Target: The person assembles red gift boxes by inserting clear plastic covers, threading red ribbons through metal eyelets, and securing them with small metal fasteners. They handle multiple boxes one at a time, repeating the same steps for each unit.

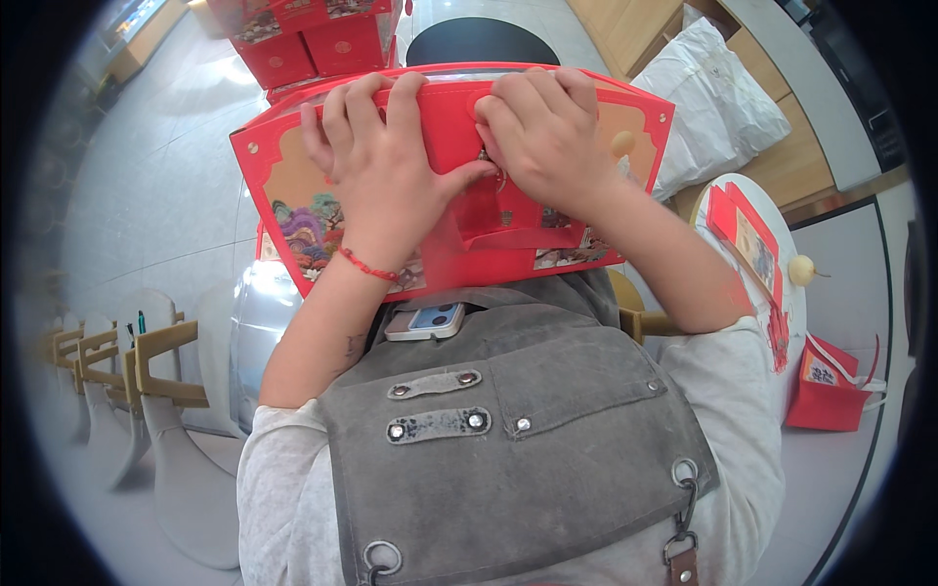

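A large red gift box (454, 139) with printed scenery panels, a strap and metal snaps lies before me, tilted on its side towards my lap. My left hand (381, 154) rests on its left upper part, fingers curled over the top edge and thumb stretched towards the middle. Near the round tab at the centre, my right hand (546, 132) has its fingers bent, pinching the red flap by the upper edge. A small metal clasp (484, 155) shows between the two hands, partly hidden by them. A red band (520, 239) hangs loose on the box's front.
More red gift boxes (308, 51) are stacked beyond, beside a black round seat (482, 42). A white plastic bag (714, 102) leans at the right. A round white table (795, 308) holds red cards with a tassel; a red bag (828, 395) is near it. Chairs (172, 359) stand left.
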`<state>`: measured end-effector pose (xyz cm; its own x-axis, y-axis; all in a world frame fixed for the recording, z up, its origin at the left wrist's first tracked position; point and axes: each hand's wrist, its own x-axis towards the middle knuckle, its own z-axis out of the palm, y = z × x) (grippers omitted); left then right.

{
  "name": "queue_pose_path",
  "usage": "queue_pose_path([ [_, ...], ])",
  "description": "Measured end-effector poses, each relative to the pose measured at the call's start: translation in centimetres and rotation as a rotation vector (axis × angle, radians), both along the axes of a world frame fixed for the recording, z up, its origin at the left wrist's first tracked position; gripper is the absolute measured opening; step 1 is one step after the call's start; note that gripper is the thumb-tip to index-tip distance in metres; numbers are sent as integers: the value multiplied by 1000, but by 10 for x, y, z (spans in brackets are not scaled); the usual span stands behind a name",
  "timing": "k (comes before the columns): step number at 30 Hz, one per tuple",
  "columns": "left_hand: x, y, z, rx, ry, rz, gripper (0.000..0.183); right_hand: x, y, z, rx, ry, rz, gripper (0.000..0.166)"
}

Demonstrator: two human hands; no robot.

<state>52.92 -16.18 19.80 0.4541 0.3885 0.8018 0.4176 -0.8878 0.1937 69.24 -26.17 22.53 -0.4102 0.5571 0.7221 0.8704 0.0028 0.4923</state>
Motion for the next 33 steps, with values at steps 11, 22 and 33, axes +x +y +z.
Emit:
queue_pose_path([
  [11, 3, 1, 4, 11, 11, 12, 94, 22, 15, 58, -367, -556, 245, 16],
  [22, 7, 5, 0, 35, -11, -8, 93, 10, 37, 68, -632, -648, 183, 25],
  [33, -3, -2, 2, 6, 14, -25, 96, 16, 57, 142, -696, -506, 282, 12],
])
